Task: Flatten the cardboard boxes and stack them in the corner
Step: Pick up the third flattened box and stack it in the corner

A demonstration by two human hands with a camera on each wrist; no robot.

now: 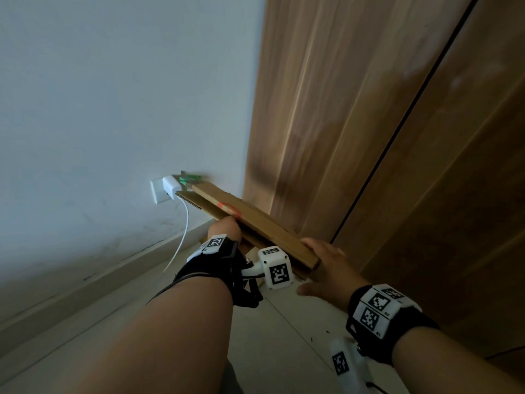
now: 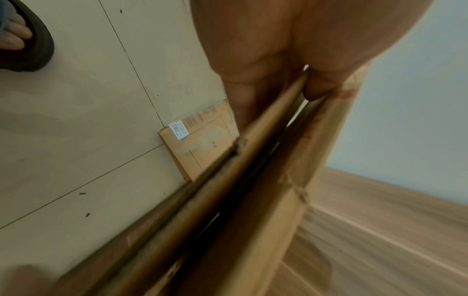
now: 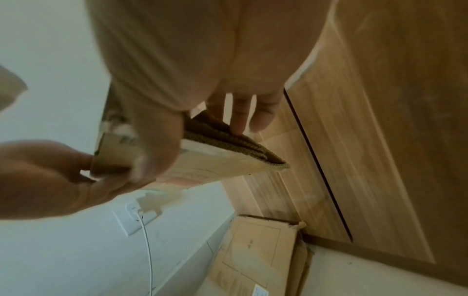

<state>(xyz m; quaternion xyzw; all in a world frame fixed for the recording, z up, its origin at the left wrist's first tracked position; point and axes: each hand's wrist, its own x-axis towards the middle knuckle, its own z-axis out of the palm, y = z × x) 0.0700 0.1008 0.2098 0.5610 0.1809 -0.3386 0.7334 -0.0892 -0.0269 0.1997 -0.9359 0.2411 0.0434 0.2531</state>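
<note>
A flattened brown cardboard box point(image 1: 250, 220) hangs in the air, its far end pointing at the corner between the white wall and the wooden doors. My left hand point(image 1: 227, 226) grips its left long edge, thumb and fingers pinching the layers point(image 2: 298, 94). At its near end my right hand point(image 1: 321, 261) holds it, with the thumb across the top and fingers on the corrugated edge point(image 3: 228, 144). Below, another flattened box point(image 3: 258, 250) with a white label point(image 2: 178, 129) lies on the floor in the corner.
A wall socket with a white charger point(image 1: 170, 186) and a hanging cable point(image 1: 181, 234) sits just left of the held box's far end. Tall wooden doors point(image 1: 369, 137) stand on the right. My foot in a dark slipper point(image 2: 25, 38) is on the tiled floor point(image 1: 284, 336).
</note>
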